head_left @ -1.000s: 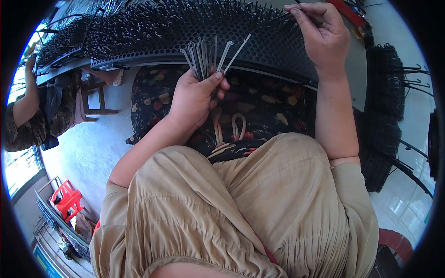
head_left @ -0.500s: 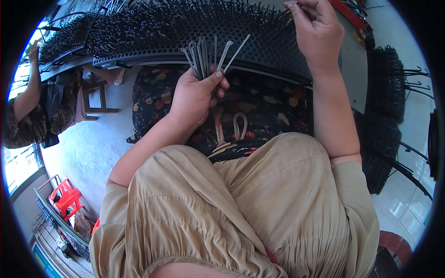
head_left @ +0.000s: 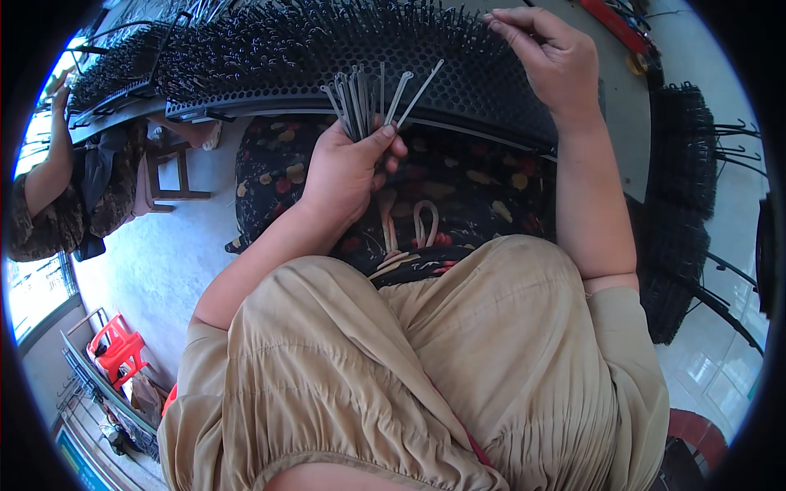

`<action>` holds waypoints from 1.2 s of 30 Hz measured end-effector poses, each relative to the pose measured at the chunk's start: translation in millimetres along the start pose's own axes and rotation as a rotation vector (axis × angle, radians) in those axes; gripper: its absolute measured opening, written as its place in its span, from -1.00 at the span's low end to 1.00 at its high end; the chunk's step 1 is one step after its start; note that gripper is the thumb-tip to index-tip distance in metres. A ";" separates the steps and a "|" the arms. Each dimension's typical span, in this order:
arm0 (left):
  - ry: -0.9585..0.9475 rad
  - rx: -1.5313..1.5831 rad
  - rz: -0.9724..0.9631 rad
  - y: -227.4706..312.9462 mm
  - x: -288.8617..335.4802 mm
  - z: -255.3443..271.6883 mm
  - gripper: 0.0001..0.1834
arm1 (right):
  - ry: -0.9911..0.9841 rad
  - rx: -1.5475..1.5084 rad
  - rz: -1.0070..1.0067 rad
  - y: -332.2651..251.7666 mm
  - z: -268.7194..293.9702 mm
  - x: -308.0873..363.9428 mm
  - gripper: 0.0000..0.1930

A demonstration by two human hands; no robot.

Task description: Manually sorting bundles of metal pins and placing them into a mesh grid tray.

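My left hand (head_left: 348, 164) is closed around a fanned bundle of thin grey metal rods (head_left: 355, 102). Small loops show at the rods' upper ends, and a few splay out to the right. In front of it lies a long black perforated rack (head_left: 458, 105), where many dark thin rods (head_left: 327, 37) stand upright in the holes. At the rack's far right end, my right hand (head_left: 561, 69) has thumb and forefinger drawn close together among the outermost rod tips. What those fingertips pinch, if anything, is too small to make out.
Another person's arm (head_left: 51, 155) is at the left, by a second filled rack (head_left: 106, 78). A dark floral cloth (head_left: 270, 176) hangs below the rack. Black bristling racks (head_left: 679, 164) stand on the right. A red plastic stool (head_left: 119, 352) is at lower left.
My right hand has moved slightly left and nearer, its fingertips now lower among the rods. The left hand and its bundle have stayed nearly still.
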State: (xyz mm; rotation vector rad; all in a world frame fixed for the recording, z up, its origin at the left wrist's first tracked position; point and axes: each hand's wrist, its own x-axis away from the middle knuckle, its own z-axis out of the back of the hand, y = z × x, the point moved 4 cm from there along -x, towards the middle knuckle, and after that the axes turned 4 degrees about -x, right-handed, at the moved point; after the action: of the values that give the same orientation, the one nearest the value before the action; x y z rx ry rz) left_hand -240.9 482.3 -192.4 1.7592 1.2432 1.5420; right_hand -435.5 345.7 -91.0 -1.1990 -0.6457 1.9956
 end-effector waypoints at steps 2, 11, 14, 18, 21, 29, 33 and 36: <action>-0.007 0.004 -0.004 -0.3 -0.6 0.3 -0.96 | 0.025 0.126 0.022 -1.5 -0.4 -0.5 -0.92; -0.004 0.001 0.001 1.0 0.7 -1.2 -0.95 | -0.010 0.253 -0.058 -3.0 7.3 0.3 -0.92; -0.027 0.011 -0.006 1.4 1.2 -2.9 -0.95 | 0.009 0.327 0.390 -13.0 6.2 5.6 -0.89; -0.060 0.055 -0.072 7.3 4.2 -8.9 -0.94 | 0.054 -0.351 -0.207 13.0 -17.0 43.2 -0.69; -0.114 0.014 -0.118 11.9 3.6 -17.1 -0.93 | -0.132 -0.678 -0.598 2.3 -38.9 58.8 -0.79; -0.076 -0.052 0.005 4.1 -2.1 -18.8 -0.91 | 0.313 -0.518 -0.182 22.1 -1.5 38.8 -0.76; -0.109 -0.075 0.022 -2.3 -3.2 -22.1 -0.88 | 0.374 0.012 0.077 5.2 -2.7 28.8 -0.76; -0.085 -0.074 0.017 -2.9 -4.8 -20.7 -0.87 | 0.348 0.074 0.096 2.7 -9.8 25.7 -0.74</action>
State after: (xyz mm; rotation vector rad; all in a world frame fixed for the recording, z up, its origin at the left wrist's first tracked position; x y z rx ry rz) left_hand -261.2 475.4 -192.2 1.7732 1.1194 1.4867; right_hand -435.7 364.6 -111.2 -1.5087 -0.3422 1.8064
